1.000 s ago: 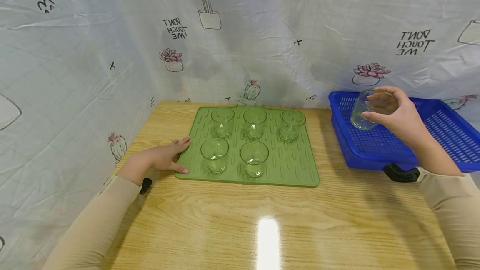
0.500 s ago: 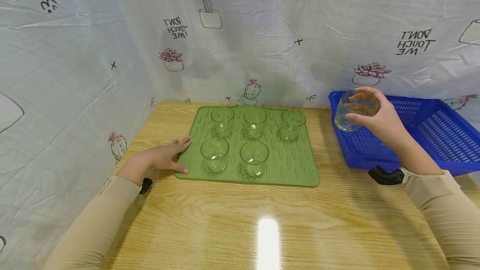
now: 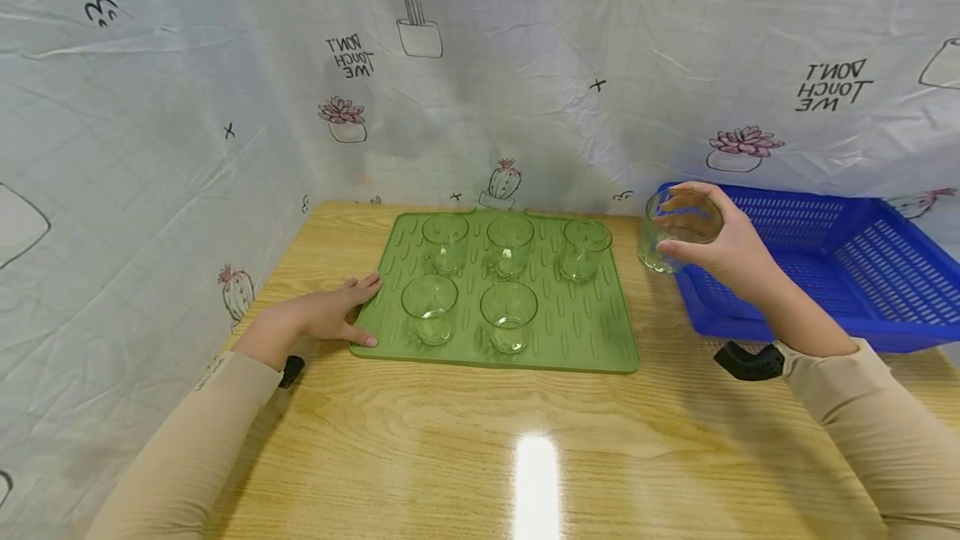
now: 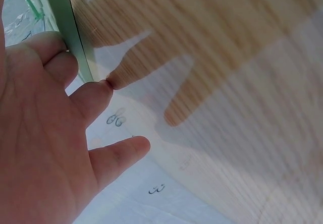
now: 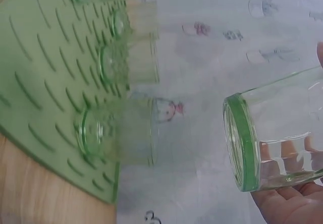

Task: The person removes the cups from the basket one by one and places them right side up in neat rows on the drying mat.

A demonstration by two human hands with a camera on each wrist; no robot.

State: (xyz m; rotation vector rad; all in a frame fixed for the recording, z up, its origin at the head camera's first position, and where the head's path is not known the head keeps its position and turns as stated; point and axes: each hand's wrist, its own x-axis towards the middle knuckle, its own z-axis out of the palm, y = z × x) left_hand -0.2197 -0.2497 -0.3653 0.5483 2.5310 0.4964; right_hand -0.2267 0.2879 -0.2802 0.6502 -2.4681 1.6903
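My right hand (image 3: 723, 244) grips a clear drinking glass (image 3: 658, 250) round its side, fingers behind it and thumb in front. The glass is held upright in the air, between the green mat and the blue basket. In the right wrist view, its thick base (image 5: 242, 143) points toward the mat. My left hand (image 3: 330, 311) lies with spread fingers at the left edge of the green ridged mat (image 3: 558, 332). Several matching glasses stand upright on that mat, three in the back row, including one at back right (image 3: 585, 252), and two in front, including one near the middle (image 3: 508, 319).
A blue plastic basket (image 3: 795, 325) stands on the right of the wooden table (image 3: 420, 440). A printed sheet (image 3: 637, 40) hangs behind and at the left. The mat's front right part is bare.
My right hand has carried the glass leftward and slightly down, from over the blue basket to beside its left end. My left hand and the glasses on the mat stay put.
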